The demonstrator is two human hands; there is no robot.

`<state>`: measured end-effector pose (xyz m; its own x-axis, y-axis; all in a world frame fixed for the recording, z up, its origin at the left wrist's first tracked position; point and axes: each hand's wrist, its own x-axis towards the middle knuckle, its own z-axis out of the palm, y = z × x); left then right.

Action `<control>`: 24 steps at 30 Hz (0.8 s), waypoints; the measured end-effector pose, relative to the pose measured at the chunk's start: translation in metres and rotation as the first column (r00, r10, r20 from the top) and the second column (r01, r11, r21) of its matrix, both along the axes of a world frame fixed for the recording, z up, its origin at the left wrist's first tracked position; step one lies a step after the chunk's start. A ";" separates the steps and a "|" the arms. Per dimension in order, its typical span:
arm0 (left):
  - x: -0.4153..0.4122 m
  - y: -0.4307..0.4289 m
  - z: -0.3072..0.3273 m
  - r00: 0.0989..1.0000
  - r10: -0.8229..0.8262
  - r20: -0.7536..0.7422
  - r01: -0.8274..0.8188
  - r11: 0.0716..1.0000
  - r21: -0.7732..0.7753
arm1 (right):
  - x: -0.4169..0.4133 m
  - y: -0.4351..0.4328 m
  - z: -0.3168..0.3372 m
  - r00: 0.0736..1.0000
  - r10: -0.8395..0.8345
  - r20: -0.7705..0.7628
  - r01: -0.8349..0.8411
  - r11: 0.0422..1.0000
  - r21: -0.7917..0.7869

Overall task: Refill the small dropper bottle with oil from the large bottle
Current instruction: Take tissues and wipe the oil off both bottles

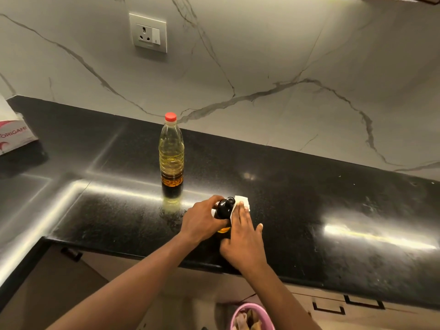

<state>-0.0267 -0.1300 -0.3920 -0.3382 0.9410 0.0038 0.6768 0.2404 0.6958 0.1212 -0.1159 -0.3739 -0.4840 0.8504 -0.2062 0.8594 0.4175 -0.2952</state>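
Observation:
The large clear oil bottle (pixel 171 152) with a red cap stands upright on the black counter, capped, with oil in its lower part. Nearer to me stands the small dark dropper bottle (pixel 224 209) with its black cap on. My left hand (pixel 202 219) grips the small bottle from the left. My right hand (pixel 242 236) presses a white tissue (pixel 242 201) with straight fingers against the bottle's right side.
The black granite counter (pixel 333 210) runs along a marble-pattern wall with a socket (pixel 148 32). A white tissue box (pixel 14 132) sits at the far left. A pink bin (pixel 252 316) stands on the floor below the counter edge. Oil smears show near the bottles.

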 end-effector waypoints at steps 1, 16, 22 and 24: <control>0.000 0.001 -0.001 1.000 0.005 0.003 -0.005 1.000 0.005 | 0.002 -0.005 -0.001 1.000 0.002 -0.007 -0.002 1.000 -0.010; -0.003 0.005 -0.010 0.996 -0.008 0.088 0.008 1.000 0.004 | 0.000 -0.008 0.001 0.999 0.000 -0.050 -0.002 0.999 -0.052; 0.000 0.002 -0.018 0.988 0.004 0.151 -0.006 1.000 0.010 | -0.010 0.019 0.005 0.999 -0.024 -0.026 0.023 0.999 -0.044; -0.003 0.004 -0.020 0.991 -0.013 0.133 0.011 1.000 0.019 | -0.008 0.014 0.004 1.000 -0.017 -0.020 0.016 0.999 -0.035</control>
<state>-0.0295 -0.1260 -0.4116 -0.3258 0.9452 -0.0233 0.5804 0.2194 0.7842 0.1133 -0.1023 -0.3694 -0.4742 0.8508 -0.2263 0.8599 0.3924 -0.3265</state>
